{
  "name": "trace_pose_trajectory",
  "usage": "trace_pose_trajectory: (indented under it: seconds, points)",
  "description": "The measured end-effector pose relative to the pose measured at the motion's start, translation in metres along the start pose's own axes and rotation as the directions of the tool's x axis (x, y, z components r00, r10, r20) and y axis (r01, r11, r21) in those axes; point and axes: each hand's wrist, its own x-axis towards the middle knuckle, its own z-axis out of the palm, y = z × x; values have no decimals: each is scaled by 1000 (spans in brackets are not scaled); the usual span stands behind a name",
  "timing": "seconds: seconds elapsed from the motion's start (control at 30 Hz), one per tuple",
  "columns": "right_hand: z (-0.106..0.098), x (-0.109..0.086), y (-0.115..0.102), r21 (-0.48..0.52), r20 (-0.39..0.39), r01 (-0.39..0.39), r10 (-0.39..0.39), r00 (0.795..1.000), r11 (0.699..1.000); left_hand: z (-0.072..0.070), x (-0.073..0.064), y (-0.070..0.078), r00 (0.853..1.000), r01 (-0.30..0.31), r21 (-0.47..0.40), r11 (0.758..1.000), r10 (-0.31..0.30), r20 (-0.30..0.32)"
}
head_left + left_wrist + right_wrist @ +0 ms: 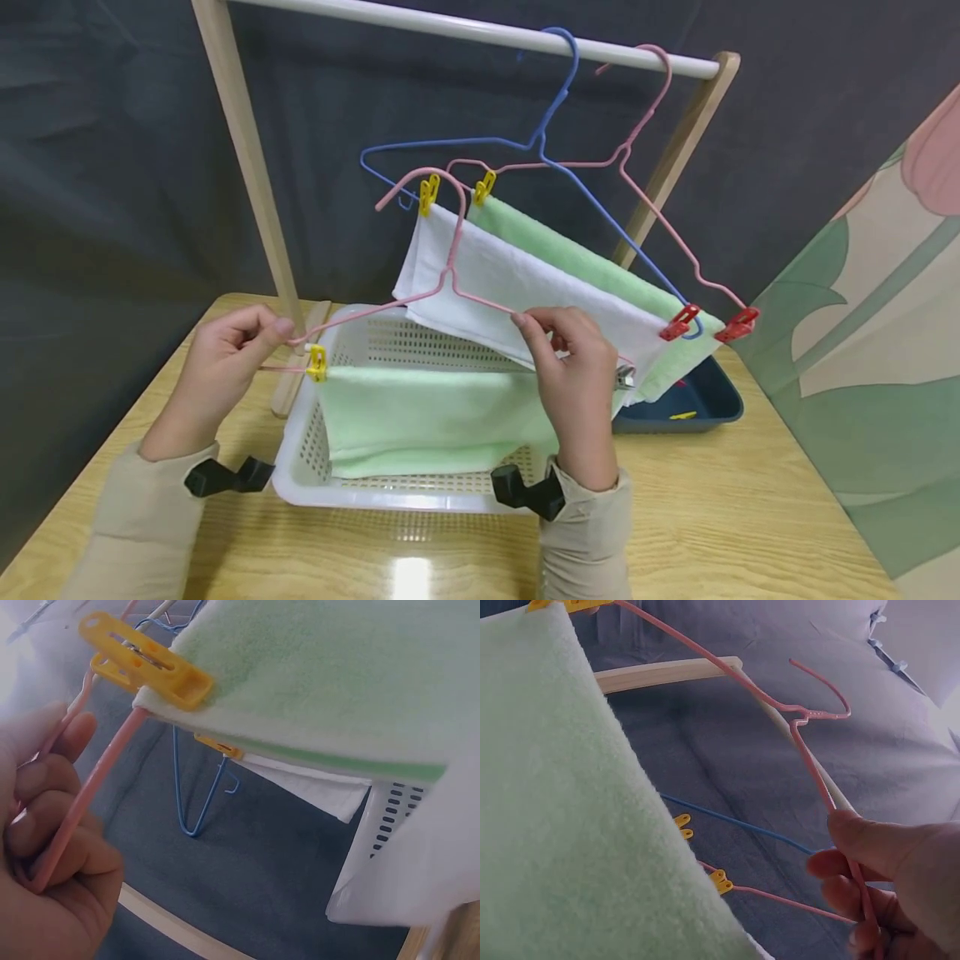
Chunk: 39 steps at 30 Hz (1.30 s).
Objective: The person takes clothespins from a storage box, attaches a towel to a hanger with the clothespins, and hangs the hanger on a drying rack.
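Observation:
My left hand (217, 362) grips the left corner of a pink clothes hanger (457, 242). With thumb and fingers, my right hand (576, 367) pinches its right shoulder. The hanger is held up in front of the rack, its hook free of the rod. Over its lower bar hangs a light green towel (435, 417), with a yellow clothespin (317, 363) fastening the left end; this clothespin (150, 664) is close to my fingers in the left wrist view. A silvery clip (624, 377) shows at the right end, partly behind my right hand.
From the rack's white rod (480, 31) hang a blue hanger (600, 204) with a white towel (517, 275) and another pink hanger (660, 218) with a green towel (577, 252). Below are a white perforated basket (300, 454) and a dark blue tray (723, 400).

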Motion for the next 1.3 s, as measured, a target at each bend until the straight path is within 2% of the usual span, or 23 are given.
trace_pose_trajectory:
  seconds: [0.3,0.47,0.53,0.63,0.73,0.8,0.9,0.97,1.03,1.2,1.3]
  points:
    - [-8,2,-2,14,-38,28,-27,999,1000,-2,2,-4,993,-44,-28,999,47,104]
    - [-11,2,-4,18,-47,35,-34,998,999,-5,2,-6,989,-53,-165,985,75,128]
    - [-12,2,-4,22,-58,35,-33,998,999,-6,2,-7,992,-35,-195,980,58,111]
    - [-15,3,-5,27,-84,31,-29,996,999,-8,4,-8,998,10,-129,992,-2,63]
    - [-16,4,-6,29,-103,26,-23,994,999,-10,6,-13,997,76,-92,993,-72,39]
    - [-17,3,-6,29,-106,23,-19,994,999,-11,7,-19,993,110,-96,989,-105,51]
    - [-18,3,-7,23,-112,21,-18,994,1000,-13,9,-28,985,133,-55,990,-126,114]
    - [-18,3,-6,21,-119,22,-19,993,1000,-14,9,-33,976,146,-6,989,-143,166]
    - [-18,3,-6,18,-132,22,-19,991,1000,-14,8,-36,960,163,49,985,-170,222]
    - [-18,3,-5,18,-142,6,-3,990,1000,-5,7,-38,904,249,147,957,-284,320]
    - [-17,3,-5,21,-141,-8,11,990,1000,3,6,-40,876,261,171,950,-308,371]
